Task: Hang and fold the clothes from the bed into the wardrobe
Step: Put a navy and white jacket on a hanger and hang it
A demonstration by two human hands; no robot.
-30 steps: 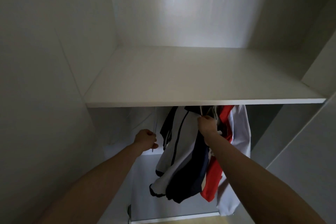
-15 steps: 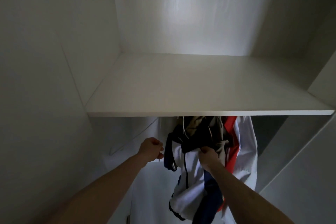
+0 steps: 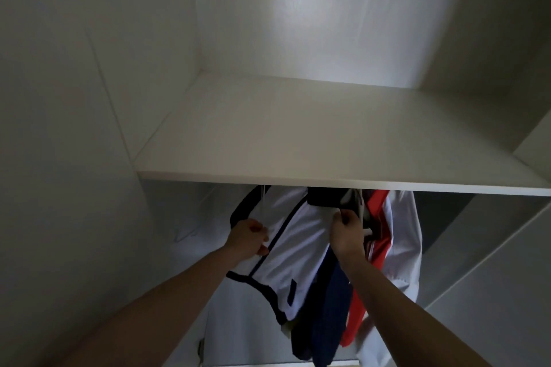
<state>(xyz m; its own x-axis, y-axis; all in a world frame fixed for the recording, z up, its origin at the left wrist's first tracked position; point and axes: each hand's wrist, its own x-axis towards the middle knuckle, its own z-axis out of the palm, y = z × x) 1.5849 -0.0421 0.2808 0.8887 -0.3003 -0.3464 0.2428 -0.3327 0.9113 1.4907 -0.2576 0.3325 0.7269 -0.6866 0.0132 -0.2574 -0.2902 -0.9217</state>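
Note:
A white jersey with navy trim (image 3: 293, 250) hangs below the wardrobe shelf (image 3: 328, 164), spread out between my two hands. My left hand (image 3: 249, 237) grips its left side near the navy stripe. My right hand (image 3: 347, 232) pinches its upper right part by the dark collar. To the right hang a red garment (image 3: 377, 235) and a white shirt (image 3: 405, 244). A navy garment (image 3: 328, 322) dangles below my right forearm. The rail and the hanger hooks are hidden behind the shelf edge.
The shelf's top is bare. White wardrobe walls close in on the left (image 3: 74, 158) and right (image 3: 492, 292). A thin white hanger (image 3: 193, 229) hangs left of the jersey against the back panel.
The bunched jersey has been spread out flat. My left hand moved right and took hold of its left side. My right hand rose toward the collar.

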